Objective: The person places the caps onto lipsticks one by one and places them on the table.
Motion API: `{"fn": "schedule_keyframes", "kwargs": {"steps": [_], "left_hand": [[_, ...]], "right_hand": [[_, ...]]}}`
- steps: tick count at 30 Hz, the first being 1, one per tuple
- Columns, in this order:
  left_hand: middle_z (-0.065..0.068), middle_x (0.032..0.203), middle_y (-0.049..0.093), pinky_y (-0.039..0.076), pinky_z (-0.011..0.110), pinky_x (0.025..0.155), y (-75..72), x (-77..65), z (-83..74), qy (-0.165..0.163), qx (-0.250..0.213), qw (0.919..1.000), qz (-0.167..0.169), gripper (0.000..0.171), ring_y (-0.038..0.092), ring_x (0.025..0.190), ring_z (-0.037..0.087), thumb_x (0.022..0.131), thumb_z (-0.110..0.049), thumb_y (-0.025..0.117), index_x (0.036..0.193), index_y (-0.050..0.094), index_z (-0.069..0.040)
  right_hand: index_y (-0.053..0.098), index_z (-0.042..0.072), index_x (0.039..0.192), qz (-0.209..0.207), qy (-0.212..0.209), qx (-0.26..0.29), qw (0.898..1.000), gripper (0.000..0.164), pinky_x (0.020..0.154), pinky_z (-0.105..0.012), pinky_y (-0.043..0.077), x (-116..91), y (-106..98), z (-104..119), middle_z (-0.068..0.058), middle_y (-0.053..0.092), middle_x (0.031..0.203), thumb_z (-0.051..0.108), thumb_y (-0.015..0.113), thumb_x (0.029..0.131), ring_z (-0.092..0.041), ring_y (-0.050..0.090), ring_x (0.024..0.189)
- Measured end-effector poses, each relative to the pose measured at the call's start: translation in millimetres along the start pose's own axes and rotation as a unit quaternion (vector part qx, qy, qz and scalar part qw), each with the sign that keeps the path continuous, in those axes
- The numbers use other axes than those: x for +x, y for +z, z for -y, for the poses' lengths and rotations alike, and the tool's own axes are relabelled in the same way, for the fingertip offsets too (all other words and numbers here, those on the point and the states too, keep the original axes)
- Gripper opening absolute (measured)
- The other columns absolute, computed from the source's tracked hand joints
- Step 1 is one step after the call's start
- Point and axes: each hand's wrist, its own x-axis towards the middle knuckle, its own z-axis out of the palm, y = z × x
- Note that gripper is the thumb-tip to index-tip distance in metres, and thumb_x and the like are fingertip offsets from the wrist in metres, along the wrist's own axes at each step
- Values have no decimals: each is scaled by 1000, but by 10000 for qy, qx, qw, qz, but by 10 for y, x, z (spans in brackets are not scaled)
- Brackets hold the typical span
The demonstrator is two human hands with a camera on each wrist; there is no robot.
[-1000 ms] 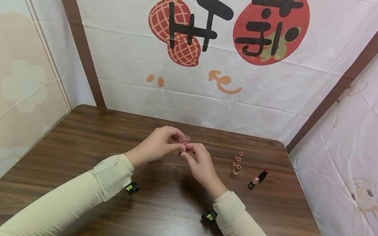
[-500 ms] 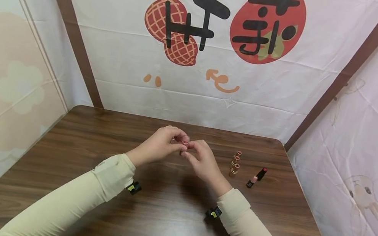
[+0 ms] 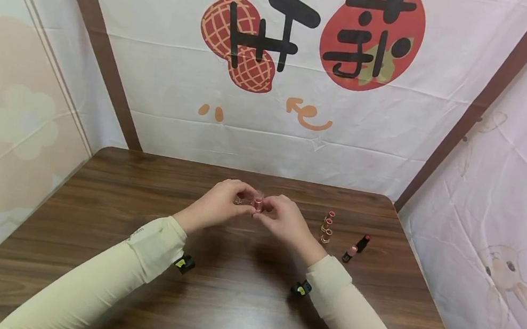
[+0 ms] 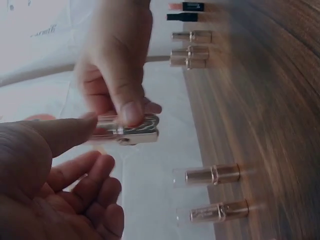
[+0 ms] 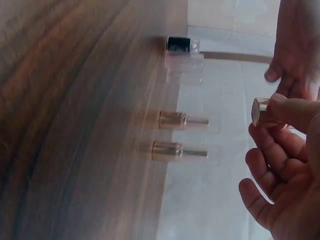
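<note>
In the head view, both hands meet over the far middle of the table around an upright lipstick (image 3: 257, 204) with a red tip. My right hand (image 3: 288, 221) pinches its gold base (image 4: 140, 134) between thumb and fingers. My left hand (image 3: 221, 201) pinches the clear cap (image 4: 105, 126), which surrounds the lipstick's upper part; how firmly it sits I cannot tell. The left hand's other fingers curl loosely below in the left wrist view. Partly hidden behind that hand, another lipstick (image 3: 239, 199) stands. Two capped gold lipsticks (image 5: 172, 120) (image 5: 167, 150) stand upright in the right wrist view.
Three uncapped gold lipsticks (image 3: 326, 230) stand in a row to the right. Beyond them are a black lipstick (image 3: 363, 243) and a pink-tipped one (image 3: 349, 254). A dark capped item (image 5: 179, 45) and clear pieces (image 5: 185, 68) stand farther off. Printed cloth (image 3: 265, 148) hangs behind the table.
The clear cap has come down from above the lipstick to around its upper part. Both hands stay close together at nearly the same spot, and the head view has shifted slightly.
</note>
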Motion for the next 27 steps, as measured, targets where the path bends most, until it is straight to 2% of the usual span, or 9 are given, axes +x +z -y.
{"fn": "schedule_keyframes", "kwargs": {"steps": [2,6,11,15,20,27], "left_hand": [[7,121,69,54,48,96,-30,-10,27,-144,6,9999,29,36,64,114,30,91,-21,80,123,71,-8],[8,125,68,51,48,100,-79,-60,75,-348,156,9992,100,39,62,117,29,93,-24,78,127,69,-8],[5,125,69,50,48,101,-136,-145,130,-404,209,9990,27,38,62,117,26,94,-27,77,127,69,-11],[6,125,69,50,50,101,-205,-216,162,-452,111,9989,-58,35,62,117,27,95,-25,76,126,70,-12],[6,126,67,51,49,99,-288,-297,202,-656,84,9978,-52,32,61,117,26,97,-25,72,127,69,-12],[5,126,66,53,47,94,-401,-378,260,-703,179,9973,-82,34,61,115,25,99,-28,71,129,67,-13]], "right_hand": [[76,16,98,-44,236,82,9997,13,85,-38,52,38,15,-72,-1,73,96,25,81,90,-18,62,94],[73,14,98,-82,743,440,9962,14,80,-36,53,101,45,-214,-4,71,95,21,82,89,-22,65,92],[72,13,99,-66,1217,884,9886,15,74,-36,56,166,78,-316,1,73,92,17,82,88,-19,68,85],[73,12,101,14,1518,676,9861,16,79,-36,56,229,121,-381,1,74,94,17,81,88,-15,67,88],[72,8,103,128,1904,389,9809,20,84,-40,55,286,180,-458,-4,72,95,16,80,87,-20,66,90],[70,11,102,116,2311,320,9723,19,83,-39,53,293,236,-559,-3,70,97,19,79,87,-21,63,89]]}}
